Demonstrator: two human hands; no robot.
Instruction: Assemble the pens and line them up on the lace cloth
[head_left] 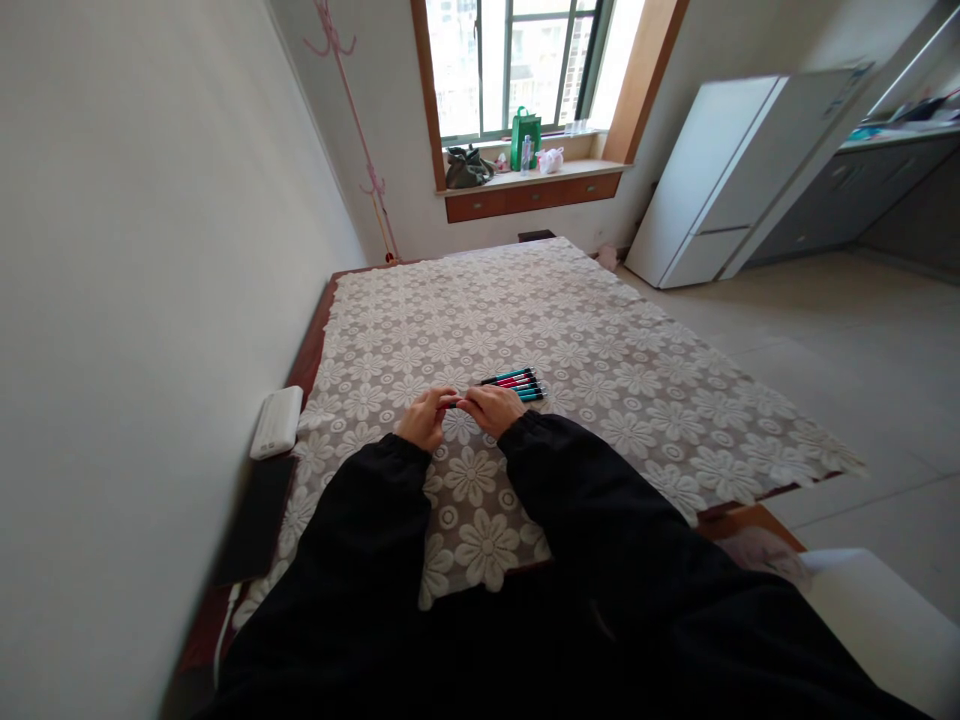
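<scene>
My left hand (425,418) and my right hand (491,408) meet over the flower-patterned tablecloth (470,475). Fingers of both are closed on a slim pen (451,405), of which only a short dark piece shows between them. Just behind my right hand, several teal and red pens (525,383) with black ends lie side by side in a row. My right hand hides their left ends in part.
A white power bank (277,422) and a black tablet-like slab (257,520) with a white cable (225,630) lie along the table's left edge, by the wall. Behind the table are a windowsill (574,172) with bags and a white fridge (720,180). A white chair (885,610) stands at right.
</scene>
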